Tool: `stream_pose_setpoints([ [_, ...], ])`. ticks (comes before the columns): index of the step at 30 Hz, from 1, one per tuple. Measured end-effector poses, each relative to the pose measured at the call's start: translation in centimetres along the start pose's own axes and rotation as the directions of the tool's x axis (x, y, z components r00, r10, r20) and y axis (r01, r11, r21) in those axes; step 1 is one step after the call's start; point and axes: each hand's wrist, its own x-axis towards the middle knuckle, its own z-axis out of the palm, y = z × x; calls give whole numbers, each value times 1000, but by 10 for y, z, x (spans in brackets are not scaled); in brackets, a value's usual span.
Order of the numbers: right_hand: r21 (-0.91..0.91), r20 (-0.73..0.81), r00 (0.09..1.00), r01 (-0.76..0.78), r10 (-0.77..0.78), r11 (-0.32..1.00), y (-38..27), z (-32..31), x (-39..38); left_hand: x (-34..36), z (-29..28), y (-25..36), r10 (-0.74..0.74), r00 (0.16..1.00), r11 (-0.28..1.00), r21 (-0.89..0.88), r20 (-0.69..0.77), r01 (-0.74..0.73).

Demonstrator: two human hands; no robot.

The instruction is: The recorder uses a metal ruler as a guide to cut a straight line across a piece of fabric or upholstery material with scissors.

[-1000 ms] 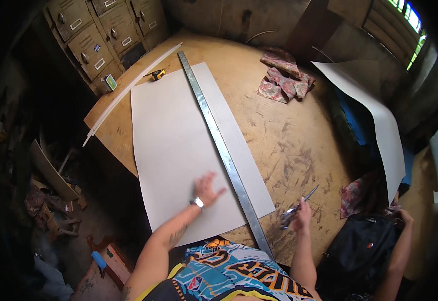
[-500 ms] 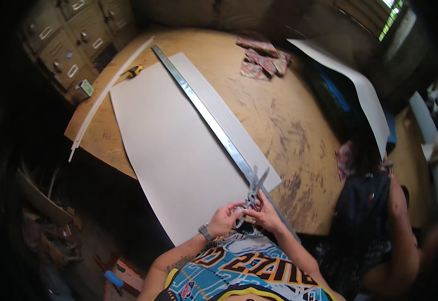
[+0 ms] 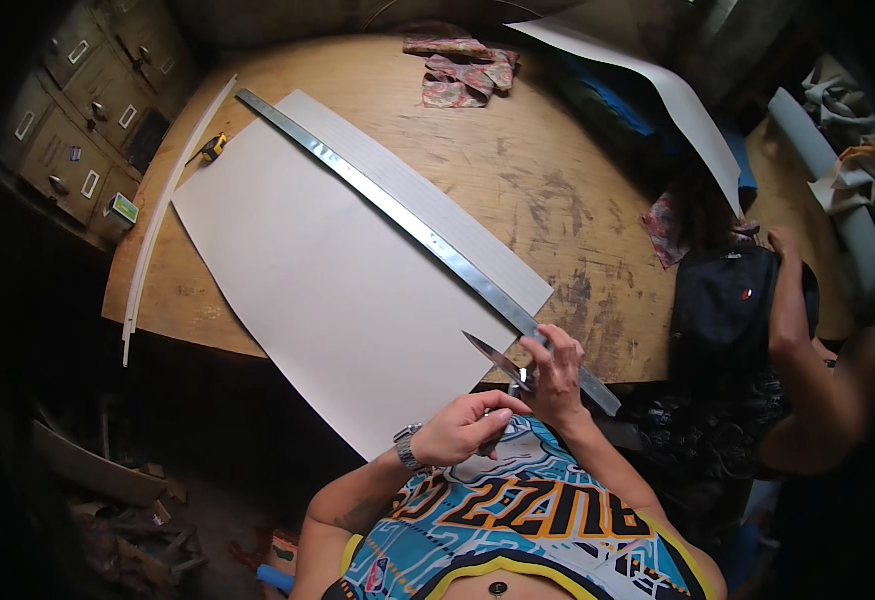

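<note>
In front of my chest is a pair of metal scissors (image 3: 495, 357), one blade pointing up and left over the edge of a large white sheet (image 3: 327, 250). My left hand (image 3: 472, 428), with a watch on its wrist, is closed beside the handles, which its fingers partly hide. My right hand (image 3: 557, 372) curls its bent fingers around the pivot and handle side of the scissors; its palm is hidden. Just beyond these fingers runs a long metal straightedge (image 3: 387, 205), lying lengthwise on the sheet with its near end past the table edge. Parallel lines mark the sheet's right strip.
The sheet covers part of a wooden table (image 3: 597, 270). A yellow and black tape measure (image 3: 215, 147), thin white strips (image 3: 162, 215) and patterned cloth pieces (image 3: 462, 75) lie there. At right sits another person (image 3: 797, 330) beside a black bag (image 3: 722, 300) and a curved white sheet (image 3: 682, 100).
The scissors have swung from pointing up-right to up-left. My right hand has moved up beside the straightedge, fingers more raised. My left hand has shifted slightly. The view has shifted.
</note>
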Motion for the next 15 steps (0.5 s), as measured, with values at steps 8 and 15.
stream_pose_setpoints([
  [8,196,322,946,-89,21,977,37,-6,18,40,-43,16,101,995,992,-83,5,-100],
  [15,-51,445,820,-378,360,924,124,40,-38,108,-158,-2,97,922,989,137,-375,-48],
])
